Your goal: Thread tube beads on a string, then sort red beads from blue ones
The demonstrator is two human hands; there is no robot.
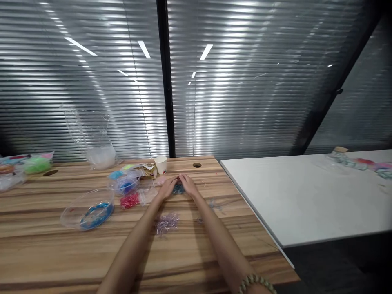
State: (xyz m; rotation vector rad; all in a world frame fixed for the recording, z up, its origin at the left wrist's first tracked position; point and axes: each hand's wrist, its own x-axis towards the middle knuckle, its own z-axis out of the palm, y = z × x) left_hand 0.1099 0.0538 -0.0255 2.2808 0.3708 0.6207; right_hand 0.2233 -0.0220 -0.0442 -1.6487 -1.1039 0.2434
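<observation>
My left hand (167, 188) and my right hand (188, 185) rest on the wooden table with their fingertips meeting at the far side. Between them lies a small pile of dark teal pieces (178, 188), which both hands curve around. The fingers of each hand look stretched out, and neither grips anything visible. Nearer to me, between the forearms, is a loose pile of pale purple tube beads (167, 223). A few clear bluish pieces (215, 205) lie to the right of my right forearm.
Left of the hands are a red bead bag (130, 200), a tub with blue contents (125, 182) and a clear round container with a blue coil (96, 215). A paper cup (161, 165) stands behind. A white table (312, 196) adjoins at right.
</observation>
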